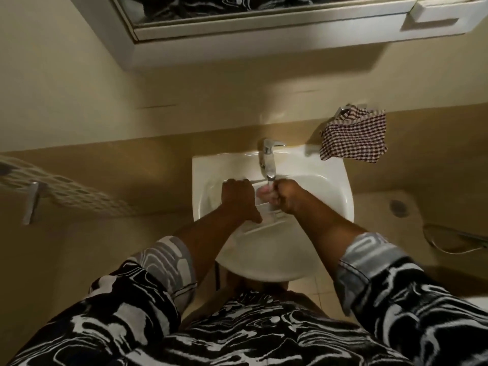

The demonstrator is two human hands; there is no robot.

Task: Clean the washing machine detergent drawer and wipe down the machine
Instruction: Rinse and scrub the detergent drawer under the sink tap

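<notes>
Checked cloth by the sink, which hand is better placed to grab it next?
Right. The checked cloth hangs at the right of the sink, nearer the right hand, though that hand grips a pinkish item it would probably need to drop. The left hand holds the drawer in the basin.

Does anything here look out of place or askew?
Only the checked cloth: it hangs bunched and crooked from its wall hook, one corner drooping by the back rim of the sink. The detergent drawer in the basin suits the cleaning job.
</notes>
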